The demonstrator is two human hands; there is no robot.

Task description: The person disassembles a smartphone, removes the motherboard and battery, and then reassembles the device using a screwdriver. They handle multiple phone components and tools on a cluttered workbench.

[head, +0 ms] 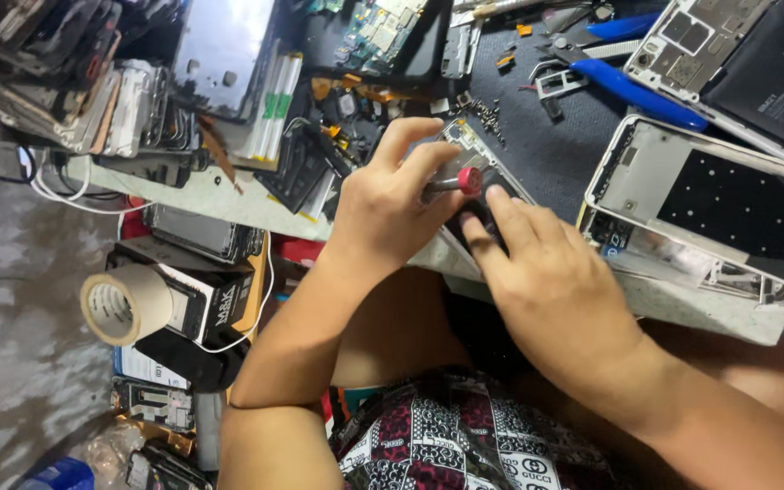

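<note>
My left hand [390,204] grips a small screwdriver with a red cap [467,181], its tip pointing down at an opened phone [492,168] lying on the dark work mat. The fingers of my right hand [546,272] press on the near end of that phone and hold it still, just beside the screwdriver's cap. Both hands cover most of the phone; only its upper edge with bare circuit parts shows. A small heap of screws [485,113] lies just beyond it.
A white phone frame [646,172] lies to the right, another opened phone with a black battery [773,63] behind it. Blue-handled pliers [637,91] and tweezers rest on the mat. Stacked phone parts and screens crowd the left. A tape roll [124,304] and boxes sit below the bench.
</note>
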